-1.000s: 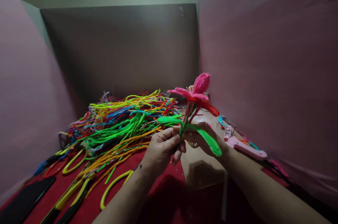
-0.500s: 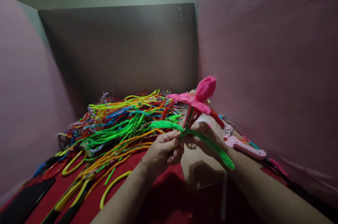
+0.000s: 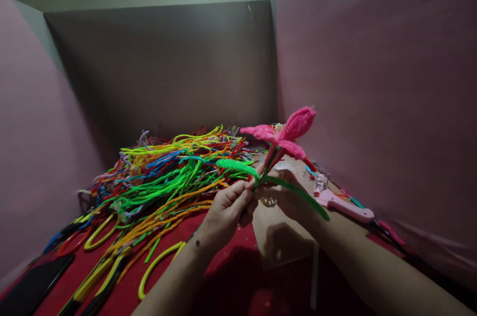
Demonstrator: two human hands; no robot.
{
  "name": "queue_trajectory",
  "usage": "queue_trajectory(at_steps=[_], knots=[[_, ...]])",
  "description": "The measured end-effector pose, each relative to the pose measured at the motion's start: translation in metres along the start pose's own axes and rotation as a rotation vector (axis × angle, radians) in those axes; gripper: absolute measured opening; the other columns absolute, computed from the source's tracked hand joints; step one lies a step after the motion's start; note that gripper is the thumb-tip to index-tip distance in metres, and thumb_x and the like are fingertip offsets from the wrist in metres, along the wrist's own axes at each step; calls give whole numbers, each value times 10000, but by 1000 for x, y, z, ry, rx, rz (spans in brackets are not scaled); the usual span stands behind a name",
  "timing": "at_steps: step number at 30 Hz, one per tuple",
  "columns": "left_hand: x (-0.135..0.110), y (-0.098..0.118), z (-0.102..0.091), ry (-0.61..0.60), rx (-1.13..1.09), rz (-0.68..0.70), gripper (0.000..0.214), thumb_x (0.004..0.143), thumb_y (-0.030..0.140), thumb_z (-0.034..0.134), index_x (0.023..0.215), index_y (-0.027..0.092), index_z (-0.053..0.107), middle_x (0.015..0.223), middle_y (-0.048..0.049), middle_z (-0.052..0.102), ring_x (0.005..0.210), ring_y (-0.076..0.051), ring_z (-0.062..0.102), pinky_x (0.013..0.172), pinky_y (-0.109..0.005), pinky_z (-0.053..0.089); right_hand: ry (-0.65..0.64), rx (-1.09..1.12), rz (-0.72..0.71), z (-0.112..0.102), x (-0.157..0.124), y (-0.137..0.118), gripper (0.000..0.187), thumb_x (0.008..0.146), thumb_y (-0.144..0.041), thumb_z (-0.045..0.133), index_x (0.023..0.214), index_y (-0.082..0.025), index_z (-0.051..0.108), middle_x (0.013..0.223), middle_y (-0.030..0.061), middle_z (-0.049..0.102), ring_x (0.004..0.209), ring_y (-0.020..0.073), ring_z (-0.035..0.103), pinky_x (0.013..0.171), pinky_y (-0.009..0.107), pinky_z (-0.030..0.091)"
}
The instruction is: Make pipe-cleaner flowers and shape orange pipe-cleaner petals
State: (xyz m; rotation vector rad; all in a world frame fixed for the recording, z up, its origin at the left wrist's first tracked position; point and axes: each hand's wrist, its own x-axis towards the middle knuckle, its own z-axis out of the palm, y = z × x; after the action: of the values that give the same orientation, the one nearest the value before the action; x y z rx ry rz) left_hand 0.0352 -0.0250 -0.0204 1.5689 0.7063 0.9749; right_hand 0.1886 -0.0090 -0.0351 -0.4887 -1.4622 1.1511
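Note:
A pink pipe-cleaner flower (image 3: 299,124) with pale stamens stands tilted to the right above my hands. Two green leaves branch from its stem: one leaf (image 3: 236,165) points left, the other leaf (image 3: 301,195) arcs down to the right across my right hand. My left hand (image 3: 233,204) pinches the lower stem between thumb and fingers. Behind the stem, my right hand (image 3: 288,192) is closed at the base of the leaves; its fingertips are partly hidden by the flower's stem and leaf.
A heap of colourful pipe cleaners (image 3: 179,172) lies at the back left. Yellow-handled pliers (image 3: 99,276) and a black flat object (image 3: 33,283) are at the front left. To the right lies a pink glue gun (image 3: 346,206), beside a light board (image 3: 279,241) on red cloth.
The flower has shifted slightly right and leans further that way. Its right leaf now lies a little higher. Both hands keep hold at the stem, and the view has moved slightly.

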Motion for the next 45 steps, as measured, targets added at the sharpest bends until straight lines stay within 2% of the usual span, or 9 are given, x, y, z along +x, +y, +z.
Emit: queue_trajectory(at_steps=[5,10,17,21,25,31,35,38,45], knots=[[-3,-3,5,172,451,200,149,821,234,486,701,159,533,558,42,504,467,-58,470,507,-182,379,19,5,14,5,0,-5,104,688,-284,683,722,-187,701,726,36,634,702,163,552,602,274,409],[-4,-14,6,279,412,206,251,852,290,448,636,173,502,506,51,502,397,-61,476,457,-186,380,96,20,82,15,-1,-14,161,657,-318,694,716,-169,695,632,29,599,588,136,498,505,250,363],[-6,-7,12,328,391,185,330,838,293,472,534,176,416,420,65,387,358,-43,342,396,-186,263,130,-62,134,14,1,-20,220,622,-367,696,567,-165,628,471,-25,465,488,97,390,481,244,354],[-6,-9,13,278,190,115,286,837,334,473,598,180,442,421,80,347,340,-40,292,356,-183,220,53,-134,159,3,1,-20,269,592,-348,718,482,-154,567,480,-44,399,477,70,336,474,229,308],[-6,-7,14,220,16,76,271,836,333,488,620,178,438,429,83,340,359,-48,332,369,-176,281,-14,-250,109,-3,1,-23,203,536,-266,761,551,-144,600,521,-58,342,498,56,266,447,210,222],[-6,-5,14,176,-141,63,257,843,304,494,629,168,451,422,90,295,352,-45,294,367,-177,314,1,-195,109,-2,4,-23,108,607,-259,716,654,-168,685,587,-40,438,506,49,324,447,196,255],[-5,-3,15,132,-298,3,245,839,301,504,643,154,483,415,93,279,344,-35,236,352,-167,319,18,-162,13,-5,5,-19,91,623,-227,707,702,-181,711,634,-29,479,524,47,345,454,195,261],[-4,-2,14,19,-468,-41,248,852,307,478,662,149,501,402,99,258,312,-26,192,327,-160,327,13,-121,1,-8,4,-13,94,644,-217,701,731,-186,718,643,-23,494,526,50,338,459,206,257],[-5,-15,7,-314,-808,-141,201,850,282,478,735,133,550,450,104,263,258,6,149,296,-135,349,-52,116,163,-5,1,-3,58,650,-195,697,695,-167,720,455,-49,453,420,40,307,419,209,217]])
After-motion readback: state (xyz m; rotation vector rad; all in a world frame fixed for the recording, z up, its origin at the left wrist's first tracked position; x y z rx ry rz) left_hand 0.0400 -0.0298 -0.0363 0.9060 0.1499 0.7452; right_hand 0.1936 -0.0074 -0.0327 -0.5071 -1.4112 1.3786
